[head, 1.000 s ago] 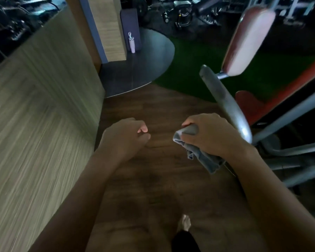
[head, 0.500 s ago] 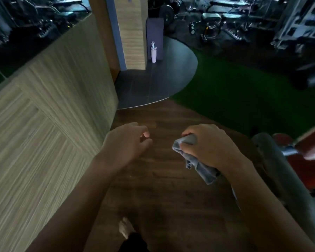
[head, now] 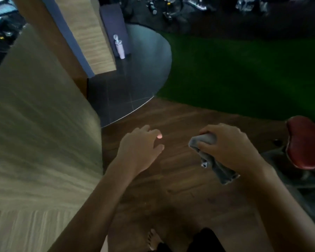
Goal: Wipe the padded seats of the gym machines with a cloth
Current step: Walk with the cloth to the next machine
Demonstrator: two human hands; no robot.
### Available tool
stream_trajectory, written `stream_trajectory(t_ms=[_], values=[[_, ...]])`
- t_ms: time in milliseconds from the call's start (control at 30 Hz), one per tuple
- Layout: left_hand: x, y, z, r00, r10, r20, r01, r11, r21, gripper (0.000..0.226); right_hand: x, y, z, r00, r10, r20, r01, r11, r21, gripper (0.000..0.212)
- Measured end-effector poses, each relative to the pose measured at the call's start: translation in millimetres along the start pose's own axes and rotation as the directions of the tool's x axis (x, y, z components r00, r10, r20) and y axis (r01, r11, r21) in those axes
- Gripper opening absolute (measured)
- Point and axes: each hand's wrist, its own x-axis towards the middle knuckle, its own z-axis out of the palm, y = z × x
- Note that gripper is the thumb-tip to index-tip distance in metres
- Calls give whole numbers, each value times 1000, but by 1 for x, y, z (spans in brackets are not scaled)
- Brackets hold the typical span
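Right hand [head: 229, 148] grip is bunched around the soft, light grey cloth [head: 215, 160], tail hanging limp over the wood floor, left hand [head: 140, 148] loose and holding nothing; red padded seat [head: 305, 142] near right, likely firm, slick vinyl.

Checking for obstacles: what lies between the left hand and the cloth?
Head view: only bare wooden floor between the left hand and the cloth the right hand grips.
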Motion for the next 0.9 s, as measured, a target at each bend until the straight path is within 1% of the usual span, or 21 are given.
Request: stream_trajectory(t_ms=[67, 133, 300, 400, 533, 600, 667, 733, 833, 900], values=[[38, 2, -2, 997, 77, -6, -77, 997, 31, 38, 19, 11, -5, 997, 67, -42, -66, 998, 16, 25], [79, 11, -2, 988, 156, 17, -157, 985, 65, 38, 37, 26, -12, 986, 142, -84, -139, 989, 42, 26], [185, 52, -6, 949, 310, 57, -315, 942, 114, 39, 88, 79, -40, 933, 312, -181, -295, 949, 115, 27], [243, 84, -13, 919, 391, 47, -394, 912, 111, 38, 122, 111, -63, 895, 396, -205, -370, 916, 156, 27], [321, 133, -23, 854, 515, 73, -519, 853, 52, 36, 157, 147, -91, 828, 485, -282, -448, 874, 190, 29], [354, 158, -26, 825, 559, 83, -563, 826, 32, 33, 169, 161, -106, 792, 539, -286, -492, 841, 224, 30], [389, 184, -26, 791, 605, 96, -610, 791, 43, 33, 179, 179, -121, 742, 599, -302, -544, 801, 251, 31], [424, 210, -24, 743, 658, 123, -666, 745, 45, 36, 189, 199, -134, 675, 661, -327, -598, 750, 283, 31], [478, 252, -20, 646, 746, 160, -760, 648, 46, 36, 201, 228, -149, 550, 754, -359, -665, 656, 357, 31], [512, 283, -19, 575, 800, 171, -816, 576, 53, 34, 207, 243, -158, 451, 806, -383, -703, 585, 403, 31]])
